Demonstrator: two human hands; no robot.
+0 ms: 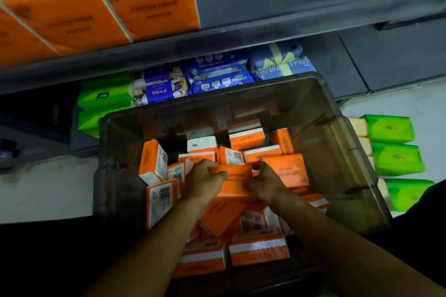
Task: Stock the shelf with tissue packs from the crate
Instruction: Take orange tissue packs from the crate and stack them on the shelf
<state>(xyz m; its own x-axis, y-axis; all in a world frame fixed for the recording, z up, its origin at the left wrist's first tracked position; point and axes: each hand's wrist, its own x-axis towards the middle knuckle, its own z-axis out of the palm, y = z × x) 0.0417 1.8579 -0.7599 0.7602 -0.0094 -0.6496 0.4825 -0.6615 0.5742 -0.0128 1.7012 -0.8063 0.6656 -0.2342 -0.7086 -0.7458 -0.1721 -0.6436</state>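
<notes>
Centrally, left hand (205, 178), right hand (266, 184) gripping orange pack (237, 182), crate (357, 152) walls apart.

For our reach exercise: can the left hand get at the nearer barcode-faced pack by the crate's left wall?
Probably yes: the barcode-faced pack lies uncovered on the pile, close beside the left hand. That hand grips an orange pack with the right hand and must release it first.

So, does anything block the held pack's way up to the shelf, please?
Nothing visible does: left hand and right hand grip the topmost orange pack in the open-topped crate, below the shelf.
</notes>
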